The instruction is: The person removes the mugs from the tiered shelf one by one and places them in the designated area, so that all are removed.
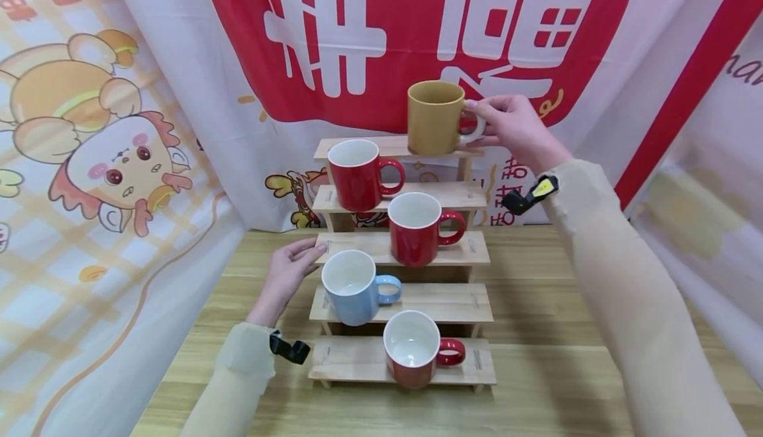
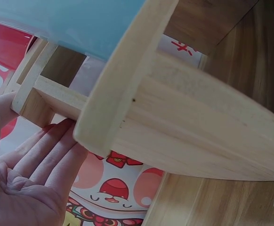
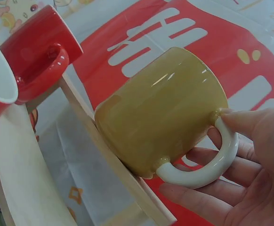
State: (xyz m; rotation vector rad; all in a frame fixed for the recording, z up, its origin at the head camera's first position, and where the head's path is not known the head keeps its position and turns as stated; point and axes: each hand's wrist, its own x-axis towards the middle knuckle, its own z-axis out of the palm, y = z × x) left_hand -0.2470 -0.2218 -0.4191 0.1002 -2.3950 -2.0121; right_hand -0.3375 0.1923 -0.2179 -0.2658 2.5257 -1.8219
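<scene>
Thumb and fingers of your right hand (image 1: pixel 515 126) pinch the white handle (image 3: pixel 198 177) of a mustard-yellow mug (image 1: pixel 435 121), held at the right end of the top tier (image 1: pixel 390 145) of a five-step wooden stand (image 1: pixel 453 296). Well apart from it, lower down, your left hand (image 1: pixel 289 270) grips the left end of the middle tier (image 1: pixel 363 241), thumb and fingers on either side of the board. Four more mugs occupy the steps below: a red mug (image 1: pixel 356 182) on the fourth tier up, a second red mug (image 1: pixel 414 238) on the middle one, a light-blue mug (image 1: pixel 353 303) on the second and a third red mug (image 1: pixel 410 369) on the lowest, their white insides facing you. The yellow mug's floor is hidden from you. It stands upright, mouth up, long axis near vertical, handle pointing right into your grasp; its base meets the top tier, though you cannot tell whether its full weight rests there.
</scene>
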